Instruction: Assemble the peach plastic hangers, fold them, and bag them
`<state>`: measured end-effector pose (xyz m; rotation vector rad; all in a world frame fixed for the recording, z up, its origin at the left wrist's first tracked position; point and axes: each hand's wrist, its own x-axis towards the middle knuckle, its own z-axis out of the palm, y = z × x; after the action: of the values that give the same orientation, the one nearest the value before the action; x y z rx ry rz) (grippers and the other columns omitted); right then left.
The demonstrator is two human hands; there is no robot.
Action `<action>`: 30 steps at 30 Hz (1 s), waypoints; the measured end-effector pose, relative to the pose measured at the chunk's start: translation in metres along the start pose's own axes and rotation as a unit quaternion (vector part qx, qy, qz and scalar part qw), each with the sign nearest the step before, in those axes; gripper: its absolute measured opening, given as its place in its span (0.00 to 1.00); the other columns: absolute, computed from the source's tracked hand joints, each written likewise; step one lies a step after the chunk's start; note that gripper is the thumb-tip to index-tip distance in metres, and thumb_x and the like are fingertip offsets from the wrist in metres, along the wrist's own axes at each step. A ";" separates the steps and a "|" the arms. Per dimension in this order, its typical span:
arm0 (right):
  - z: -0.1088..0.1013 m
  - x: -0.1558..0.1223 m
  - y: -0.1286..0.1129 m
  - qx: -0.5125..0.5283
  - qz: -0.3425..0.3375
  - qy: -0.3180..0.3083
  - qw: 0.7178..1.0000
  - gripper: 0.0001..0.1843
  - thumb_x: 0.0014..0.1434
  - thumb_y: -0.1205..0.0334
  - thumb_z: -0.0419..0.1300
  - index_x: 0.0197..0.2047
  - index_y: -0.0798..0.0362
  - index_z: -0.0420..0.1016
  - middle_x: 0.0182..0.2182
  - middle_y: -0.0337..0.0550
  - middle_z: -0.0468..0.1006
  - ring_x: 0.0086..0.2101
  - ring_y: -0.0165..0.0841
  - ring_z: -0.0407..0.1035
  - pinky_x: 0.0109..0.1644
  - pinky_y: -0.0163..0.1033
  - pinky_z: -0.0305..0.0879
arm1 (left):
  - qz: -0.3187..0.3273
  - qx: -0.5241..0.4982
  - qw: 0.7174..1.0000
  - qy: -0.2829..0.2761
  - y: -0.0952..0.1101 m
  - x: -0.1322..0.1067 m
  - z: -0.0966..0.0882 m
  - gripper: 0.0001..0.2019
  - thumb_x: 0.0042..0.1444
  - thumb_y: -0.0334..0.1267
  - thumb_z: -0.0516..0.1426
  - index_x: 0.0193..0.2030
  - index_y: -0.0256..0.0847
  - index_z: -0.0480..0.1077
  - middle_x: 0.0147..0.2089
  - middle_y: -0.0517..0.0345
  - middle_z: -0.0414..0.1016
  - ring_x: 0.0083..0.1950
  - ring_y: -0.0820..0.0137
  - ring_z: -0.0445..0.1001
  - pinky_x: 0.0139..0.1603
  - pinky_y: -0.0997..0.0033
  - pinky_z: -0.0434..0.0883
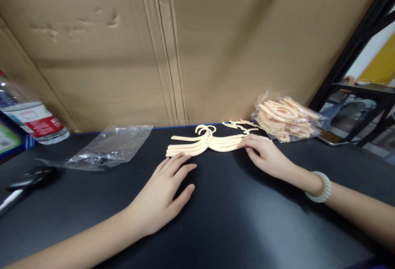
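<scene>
A stack of cream plastic clothes hangers (212, 144) lies flat near the middle of the back edge of the black worktop (222, 219), the hooks fanned toward that edge and the arms spread left and right. The left hand (168, 192) comes in from the front left, palm down, forearm slanting toward the stack; its fingers are extended and slightly spread, closed on nothing, with the foremost fingertips at the near side of the hangers' left arms and the thumb held apart. The right hand (267, 155) reaches in from the right, wrist low, fingers bent over the right ends of the stack and thumb tucked beneath the index finger; whether they pinch a hanger cannot be told. A pale beaded bracelet (326, 188) circles that wrist. Behind the right hand, more loose hangers (231, 126) lie along the back edge, beside a clear bag of hangers (284, 116) toward the back right corner. A flat clear plastic bag (111, 145) lies left of the stack, and a labelled bottle (40, 120) stands tilted in view at the back left corner.
</scene>
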<state>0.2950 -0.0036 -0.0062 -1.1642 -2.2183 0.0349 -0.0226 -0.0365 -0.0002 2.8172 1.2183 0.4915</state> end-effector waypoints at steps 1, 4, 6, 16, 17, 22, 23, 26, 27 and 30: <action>0.000 0.000 0.000 0.004 0.000 0.001 1.000 0.18 0.59 0.74 0.49 0.44 0.50 0.77 0.38 0.47 0.77 0.42 0.40 0.73 0.51 0.50 0.70 | 0.001 0.000 1.000 0.000 0.000 0.000 0.000 0.19 0.64 0.39 0.51 0.60 0.41 0.67 0.67 0.43 0.64 0.69 0.50 0.58 0.65 0.39 0.61; 0.000 0.000 -0.001 0.010 0.004 0.002 1.000 0.19 0.58 0.74 0.50 0.44 0.50 0.78 0.39 0.47 0.77 0.43 0.40 0.73 0.51 0.50 0.70 | 0.004 0.000 1.000 0.003 0.000 0.000 -0.001 0.18 0.64 0.39 0.51 0.60 0.41 0.67 0.67 0.43 0.63 0.69 0.50 0.59 0.65 0.39 0.61; 0.000 0.000 -0.002 0.014 0.008 -0.001 1.000 0.21 0.56 0.76 0.49 0.44 0.50 0.78 0.39 0.47 0.77 0.43 0.40 0.73 0.50 0.49 0.70 | 0.004 0.001 1.000 0.003 0.000 0.001 -0.001 0.18 0.64 0.39 0.51 0.60 0.41 0.67 0.67 0.43 0.63 0.68 0.50 0.59 0.64 0.40 0.62; 0.000 -0.001 -0.002 0.022 0.014 -0.015 1.000 0.23 0.52 0.78 0.48 0.43 0.51 0.77 0.42 0.48 0.77 0.44 0.41 0.72 0.52 0.51 0.69 | 0.008 0.002 1.000 0.010 -0.004 -0.002 0.004 0.19 0.65 0.40 0.50 0.61 0.42 0.65 0.68 0.44 0.60 0.69 0.50 0.57 0.65 0.40 0.60; 0.000 -0.001 -0.002 0.024 0.016 -0.017 0.999 0.23 0.52 0.78 0.48 0.43 0.52 0.77 0.42 0.49 0.76 0.45 0.42 0.72 0.52 0.52 0.69 | 0.007 0.004 1.000 0.007 -0.004 -0.002 0.004 0.19 0.65 0.40 0.49 0.61 0.42 0.65 0.68 0.44 0.60 0.70 0.51 0.56 0.65 0.40 0.60; 0.001 -0.002 -0.002 0.036 0.022 -0.023 0.999 0.20 0.53 0.78 0.48 0.42 0.53 0.75 0.43 0.50 0.75 0.45 0.41 0.70 0.54 0.51 0.67 | 0.004 0.006 1.000 -0.001 -0.004 -0.001 0.003 0.19 0.66 0.40 0.49 0.61 0.41 0.65 0.68 0.43 0.59 0.69 0.50 0.56 0.65 0.40 0.60; 0.001 -0.002 -0.002 0.034 0.022 -0.023 0.999 0.19 0.54 0.78 0.48 0.40 0.53 0.74 0.43 0.49 0.75 0.45 0.40 0.70 0.53 0.50 0.66 | 0.005 0.004 1.000 0.000 -0.004 -0.001 0.003 0.19 0.66 0.40 0.49 0.61 0.41 0.65 0.68 0.43 0.59 0.69 0.50 0.57 0.65 0.40 0.60; 0.002 -0.003 -0.002 0.016 0.023 -0.028 0.999 0.14 0.54 0.78 0.48 0.34 0.54 0.72 0.38 0.48 0.73 0.41 0.38 0.69 0.48 0.46 0.67 | 0.006 -0.002 1.000 0.003 -0.004 -0.001 0.003 0.18 0.65 0.40 0.49 0.61 0.42 0.65 0.69 0.45 0.58 0.69 0.51 0.57 0.65 0.43 0.62; 0.002 -0.003 -0.003 0.008 0.021 -0.032 0.999 0.13 0.54 0.78 0.49 0.33 0.54 0.70 0.37 0.47 0.73 0.39 0.37 0.69 0.46 0.45 0.67 | 0.008 -0.006 1.000 0.002 -0.004 -0.002 0.002 0.18 0.65 0.40 0.49 0.61 0.43 0.65 0.69 0.46 0.58 0.69 0.52 0.57 0.65 0.44 0.62; 0.001 -0.003 -0.007 -0.005 -0.004 -0.067 0.998 0.11 0.55 0.77 0.50 0.33 0.53 0.68 0.33 0.44 0.71 0.35 0.35 0.67 0.41 0.41 0.65 | 0.023 -0.020 1.000 -0.008 -0.002 -0.002 0.000 0.18 0.65 0.38 0.49 0.61 0.44 0.65 0.67 0.48 0.61 0.67 0.56 0.61 0.64 0.50 0.64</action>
<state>0.2907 -0.0094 -0.0062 -1.1888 -2.3423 0.1019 -0.0251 -0.0360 -0.0011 2.8148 1.1308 0.4884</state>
